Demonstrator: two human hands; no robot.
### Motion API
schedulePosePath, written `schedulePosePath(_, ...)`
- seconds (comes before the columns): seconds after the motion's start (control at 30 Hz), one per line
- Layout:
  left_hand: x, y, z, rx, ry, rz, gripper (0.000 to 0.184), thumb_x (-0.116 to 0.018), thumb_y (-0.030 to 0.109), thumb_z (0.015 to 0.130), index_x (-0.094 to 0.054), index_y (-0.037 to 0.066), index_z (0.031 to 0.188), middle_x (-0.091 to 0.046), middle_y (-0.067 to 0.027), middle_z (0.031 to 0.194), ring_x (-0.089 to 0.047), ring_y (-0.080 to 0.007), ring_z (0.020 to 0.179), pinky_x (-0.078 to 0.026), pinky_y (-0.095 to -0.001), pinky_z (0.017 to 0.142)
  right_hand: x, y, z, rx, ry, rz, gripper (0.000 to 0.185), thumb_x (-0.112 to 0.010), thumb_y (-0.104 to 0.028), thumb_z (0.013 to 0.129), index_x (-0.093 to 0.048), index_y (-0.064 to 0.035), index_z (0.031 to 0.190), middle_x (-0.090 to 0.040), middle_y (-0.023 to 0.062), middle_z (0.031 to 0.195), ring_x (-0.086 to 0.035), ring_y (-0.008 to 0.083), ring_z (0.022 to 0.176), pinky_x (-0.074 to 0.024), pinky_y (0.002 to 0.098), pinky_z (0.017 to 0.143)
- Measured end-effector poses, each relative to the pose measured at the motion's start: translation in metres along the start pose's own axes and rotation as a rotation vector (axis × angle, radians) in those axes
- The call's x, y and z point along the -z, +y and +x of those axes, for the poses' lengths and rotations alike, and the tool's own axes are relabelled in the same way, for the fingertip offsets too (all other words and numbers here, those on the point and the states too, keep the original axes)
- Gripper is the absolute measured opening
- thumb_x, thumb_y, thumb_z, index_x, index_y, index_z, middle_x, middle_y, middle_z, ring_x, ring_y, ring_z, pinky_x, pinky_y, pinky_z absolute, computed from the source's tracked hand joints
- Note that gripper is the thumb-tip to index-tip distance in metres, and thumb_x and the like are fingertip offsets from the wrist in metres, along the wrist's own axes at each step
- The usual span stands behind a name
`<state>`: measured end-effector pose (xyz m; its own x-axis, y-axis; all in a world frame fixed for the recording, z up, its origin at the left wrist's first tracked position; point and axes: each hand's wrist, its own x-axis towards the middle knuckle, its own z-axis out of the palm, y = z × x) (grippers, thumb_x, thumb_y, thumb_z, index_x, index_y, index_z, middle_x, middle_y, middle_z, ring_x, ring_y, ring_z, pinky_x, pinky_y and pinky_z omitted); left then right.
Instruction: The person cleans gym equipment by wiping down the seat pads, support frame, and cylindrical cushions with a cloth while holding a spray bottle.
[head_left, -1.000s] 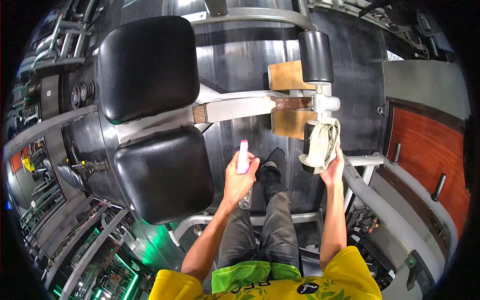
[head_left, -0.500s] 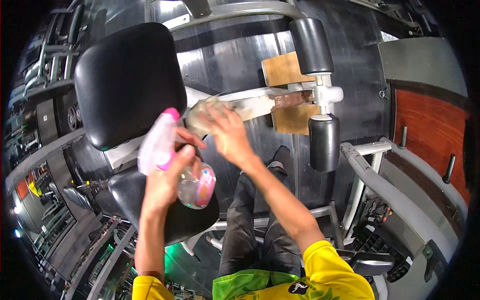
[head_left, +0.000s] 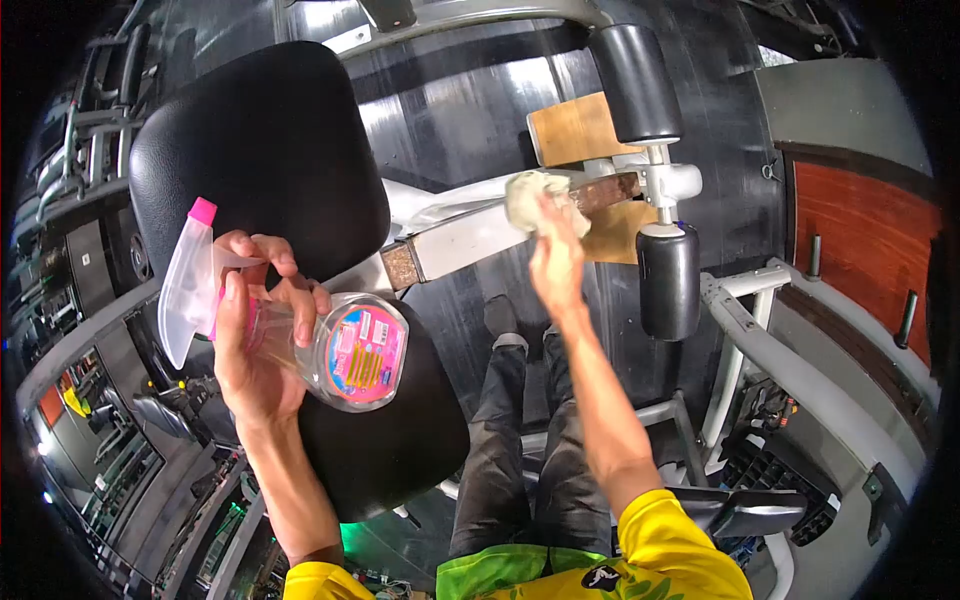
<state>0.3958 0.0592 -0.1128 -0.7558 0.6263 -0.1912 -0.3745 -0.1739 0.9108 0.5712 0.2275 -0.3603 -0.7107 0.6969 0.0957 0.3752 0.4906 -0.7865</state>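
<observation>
My left hand (head_left: 262,330) is wrapped round the neck of a clear spray bottle (head_left: 365,352), which has a pink nozzle and a pink round label. The bottle lies tilted above the black padded seat (head_left: 390,440). With my right hand (head_left: 556,262) I press a crumpled pale cloth (head_left: 538,203) against the white metal beam (head_left: 465,243) of a gym machine. The cloth sits close to the beam's brown, worn stretch (head_left: 608,192) near the rollers. Part of the beam is hidden under the cloth and my fingers.
A large black pad (head_left: 255,150) stands left of the beam. Two black foam rollers (head_left: 636,85) flank its far right end, with wooden plates (head_left: 572,132) beside it. Grey frame tubes (head_left: 800,370) rise on the right. My feet are on the dark floor below the beam.
My right hand and the cloth have moved right along the beam, toward the rollers. My left hand has shifted left with the spray bottle, which now tilts more toward level.
</observation>
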Motion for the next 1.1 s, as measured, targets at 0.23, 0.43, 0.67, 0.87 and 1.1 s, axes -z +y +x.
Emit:
schedulePosePath(0.23, -0.002, -0.008, -0.001, 0.063, -0.078, 0.000, 0.029, -0.048, 0.028, 0.095, -0.041, 0.005, 0.112, -0.047, -0.0084, 0.095, -0.044, -0.0078, 0.049, -0.045, -0.0287, 0.064, -0.017, -0.077, -0.009, 0.208, -0.223, 0.116, 0.051, -0.054, 0.009, 0.069, -0.062, -0.0127, 0.114, -0.061, 0.0114, 0.113, -0.052, 0.0322, 0.115, -0.0425, 0.0399, 0.099)
schedulePosePath(0.43, -0.004, -0.011, -0.001, 0.096, -0.030, 0.067, 0.029, -0.050, 0.028, 0.094, -0.041, 0.006, 0.111, -0.047, -0.0079, 0.094, -0.044, -0.0082, 0.048, -0.045, -0.0287, 0.063, 0.026, -0.013, 0.002, 0.032, -0.178, -0.131, 0.047, -0.051, 0.010, 0.074, -0.057, -0.0049, 0.118, -0.056, 0.0130, 0.122, -0.052, 0.0280, 0.116, -0.0413, 0.0394, 0.099)
schedulePosePath(0.67, -0.003, -0.018, 0.002, 0.150, -0.028, 0.033, 0.032, -0.053, 0.029, 0.092, -0.041, 0.006, 0.110, -0.047, -0.0072, 0.093, -0.045, -0.0089, 0.047, -0.047, -0.0287, 0.063, 0.023, -0.003, -0.035, -0.034, -0.049, 0.099, 0.029, -0.055, 0.000, 0.081, -0.060, 0.0007, 0.110, -0.062, 0.0191, 0.105, -0.060, 0.0343, 0.097, -0.0429, 0.0414, 0.091)
schedulePosePath(0.87, -0.001, -0.018, 0.002, 0.148, -0.044, 0.034, 0.033, -0.054, 0.029, 0.091, -0.041, 0.007, 0.112, -0.047, -0.0081, 0.094, -0.046, -0.0095, 0.048, -0.047, -0.0291, 0.063, 0.035, -0.033, -0.022, 0.160, -0.135, 0.038, 0.036, -0.072, -0.011, 0.066, -0.065, -0.0123, 0.101, -0.042, 0.0231, 0.132, -0.041, 0.0394, 0.121, -0.0324, 0.0467, 0.100)
schedulePosePath(1.1, 0.000, -0.019, 0.004, 0.180, -0.046, 0.050, 0.035, -0.054, 0.030, 0.090, -0.040, 0.008, 0.113, -0.048, -0.0088, 0.096, -0.047, -0.0098, 0.048, -0.045, -0.0287, 0.061, 0.024, -0.026, 0.025, 0.169, -0.302, 0.004, 0.078, -0.079, -0.022, 0.059, -0.048, -0.0202, 0.131, -0.017, 0.0282, 0.145, -0.019, 0.0469, 0.134, -0.0198, 0.0532, 0.109)
